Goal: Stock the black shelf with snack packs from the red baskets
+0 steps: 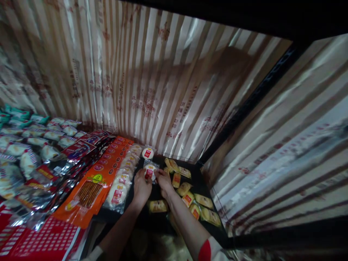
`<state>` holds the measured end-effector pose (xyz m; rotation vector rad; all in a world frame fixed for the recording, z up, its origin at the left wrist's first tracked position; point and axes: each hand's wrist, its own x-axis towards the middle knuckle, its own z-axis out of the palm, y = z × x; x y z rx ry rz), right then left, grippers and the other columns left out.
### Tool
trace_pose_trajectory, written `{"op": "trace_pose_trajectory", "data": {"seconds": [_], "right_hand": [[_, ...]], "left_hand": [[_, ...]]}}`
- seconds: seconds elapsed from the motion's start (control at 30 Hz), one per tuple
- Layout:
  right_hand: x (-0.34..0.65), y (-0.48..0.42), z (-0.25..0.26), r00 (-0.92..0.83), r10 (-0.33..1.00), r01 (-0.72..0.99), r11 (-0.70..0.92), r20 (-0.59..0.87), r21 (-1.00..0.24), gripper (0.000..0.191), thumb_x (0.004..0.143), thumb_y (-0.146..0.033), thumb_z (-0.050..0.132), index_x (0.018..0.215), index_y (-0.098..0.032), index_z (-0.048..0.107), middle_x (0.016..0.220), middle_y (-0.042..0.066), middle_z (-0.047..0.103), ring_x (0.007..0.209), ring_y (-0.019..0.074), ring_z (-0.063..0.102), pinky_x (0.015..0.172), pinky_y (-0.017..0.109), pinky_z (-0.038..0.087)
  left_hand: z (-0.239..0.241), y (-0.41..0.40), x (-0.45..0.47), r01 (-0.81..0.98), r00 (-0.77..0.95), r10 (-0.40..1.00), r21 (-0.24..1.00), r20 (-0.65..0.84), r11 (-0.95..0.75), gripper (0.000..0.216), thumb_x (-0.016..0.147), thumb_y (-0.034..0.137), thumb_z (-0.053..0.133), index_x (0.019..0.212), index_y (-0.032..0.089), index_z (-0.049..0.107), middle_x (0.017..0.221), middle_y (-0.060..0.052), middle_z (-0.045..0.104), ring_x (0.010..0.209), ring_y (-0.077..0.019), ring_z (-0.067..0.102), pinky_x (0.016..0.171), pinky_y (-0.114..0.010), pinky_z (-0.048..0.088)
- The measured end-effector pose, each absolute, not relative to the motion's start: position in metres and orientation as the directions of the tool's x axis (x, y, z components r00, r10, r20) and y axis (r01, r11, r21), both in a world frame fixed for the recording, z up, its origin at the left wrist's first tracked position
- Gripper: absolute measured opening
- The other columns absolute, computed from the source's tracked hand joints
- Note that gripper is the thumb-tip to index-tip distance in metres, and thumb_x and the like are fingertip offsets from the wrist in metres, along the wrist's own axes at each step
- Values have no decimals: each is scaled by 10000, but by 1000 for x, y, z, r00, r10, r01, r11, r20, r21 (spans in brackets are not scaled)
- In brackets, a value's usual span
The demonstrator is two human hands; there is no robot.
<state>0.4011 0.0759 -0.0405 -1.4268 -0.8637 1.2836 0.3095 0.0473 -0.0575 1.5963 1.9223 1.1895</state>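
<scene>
Between my hands is a round white packaged snack with a red label, in a clear wrapper. My left hand has its fingers closed on the packet's left edge, while my right hand pinches its right edge. Just behind it, a similar round packet lies flat on the black shelf. To the left runs an overlapping row of the same round white packets. Yellow wrapped snacks lie scattered to the right of my right hand, and one yellow packet sits between my forearms.
Orange packs of brown sticks lie left of the white row. Beyond them are dark red shiny packs, white wrapped packets and green ones. A red basket stands front left. Striped sheeting and a black post border the shelf.
</scene>
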Motion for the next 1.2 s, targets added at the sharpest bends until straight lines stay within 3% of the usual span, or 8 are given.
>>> {"op": "trace_pose_trajectory", "data": {"seconds": [0.43, 0.8, 1.0, 1.2], "right_hand": [[385, 143, -73, 267, 951, -50, -148, -156, -988, 199, 661, -357, 557, 712, -171, 602, 598, -2, 639, 530, 120, 560, 538, 226, 448], [390, 173, -95, 310, 951, 269, -87, 0, -959, 183, 684, -349, 520, 681, -203, 631, 614, 5, 644, 634, 172, 604, 596, 258, 464], [384, 176, -93, 349, 934, 394, -69, 80, -917, 259, 681, -252, 529, 910, -156, 601, 849, 80, 659, 797, 205, 612, 795, 314, 461], [384, 168, -96, 375, 905, 598, -68, 203, -799, 334, 713, -227, 522, 1014, -96, 581, 966, 148, 606, 881, 227, 593, 839, 317, 459]], "left_hand": [[-72, 103, 318, 739, -268, 917, 674, 296, -2, 393, 808, 113, 422, 1160, -4, 551, 1292, -234, 485, 1236, -303, 433, 1044, -409, 354], [-100, 112, 324, 766, -179, 904, 631, 389, -120, 482, 751, 96, 449, 1225, 25, 495, 1330, -208, 473, 1286, -282, 383, 1054, -419, 366], [-107, 116, 321, 792, -172, 901, 599, 399, -114, 476, 743, 105, 464, 1213, 38, 506, 1315, -186, 497, 1278, -283, 391, 1047, -421, 369], [-110, 116, 320, 849, -110, 917, 516, 382, -113, 461, 769, 95, 440, 1223, 38, 502, 1327, -182, 483, 1296, -276, 360, 1051, -413, 357]]}}
